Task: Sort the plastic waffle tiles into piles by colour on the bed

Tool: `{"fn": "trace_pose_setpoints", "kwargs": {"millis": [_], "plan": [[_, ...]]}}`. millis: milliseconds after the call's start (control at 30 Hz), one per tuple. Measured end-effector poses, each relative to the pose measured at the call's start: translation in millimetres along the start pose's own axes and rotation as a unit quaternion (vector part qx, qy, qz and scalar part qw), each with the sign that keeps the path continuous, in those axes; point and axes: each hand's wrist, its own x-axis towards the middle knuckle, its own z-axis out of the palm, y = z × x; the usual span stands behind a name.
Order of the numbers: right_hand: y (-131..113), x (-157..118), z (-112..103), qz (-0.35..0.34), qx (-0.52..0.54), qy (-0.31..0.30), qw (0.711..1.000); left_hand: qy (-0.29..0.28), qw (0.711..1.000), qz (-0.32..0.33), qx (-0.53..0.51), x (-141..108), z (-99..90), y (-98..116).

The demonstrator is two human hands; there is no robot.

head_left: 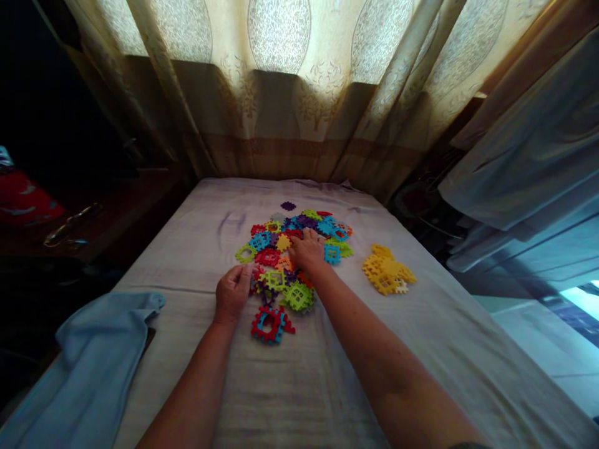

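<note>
A loose pile of colourful interlocking plastic pieces, notched along their edges, lies mid-bed. At its left edge is my left hand, fingers curled together; red shows beside the fingertips, but whether they hold a piece I cannot make out. My right hand reaches over the middle of the pile, thumb apart from the bent fingers, near a yellow piece and a red piece. Its fingertips are partly hidden among the pieces. Closer to me sits a red and blue group of pieces, below a lime-green piece.
Yellow pieces form a separate heap on the right of the bed sheet. One dark purple piece lies beyond the pile. A light blue cloth drapes over the left edge. Curtains hang behind; fabric hangs at right.
</note>
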Motion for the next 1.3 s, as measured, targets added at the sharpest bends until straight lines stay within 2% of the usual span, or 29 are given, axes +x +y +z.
{"fn": "trace_pose_setpoints", "kwargs": {"millis": [233,433,600,733,933,1200,1300], "plan": [[11,-16,-4,-0.085,-0.007,-0.020,0.996,-0.002,1.000,0.002,0.011,-1,-1.2,3],[24,-17,-10,-0.040,-0.036,-0.009,0.998,-0.005,1.000,-0.003,0.013,-2,-1.8,6],[11,-12,-12,-0.064,-0.036,0.006,0.997,-0.001,1.000,0.000,0.003,-1,-1.7,7],[3,-6,-11,-0.030,-0.040,-0.009,0.999,-0.002,1.000,0.009,0.006,-2,-1.8,7],[1,-3,-4,-0.080,-0.036,-0.002,0.996,0.004,1.000,0.004,0.008,-1,-0.5,4],[3,-10,-5,-0.053,-0.018,-0.012,0.998,0.000,1.000,0.008,0.012,-1,-0.6,1],[3,-7,-6,-0.067,-0.018,-0.024,0.997,0.002,1.000,0.009,0.010,-1,-0.6,0]]}}
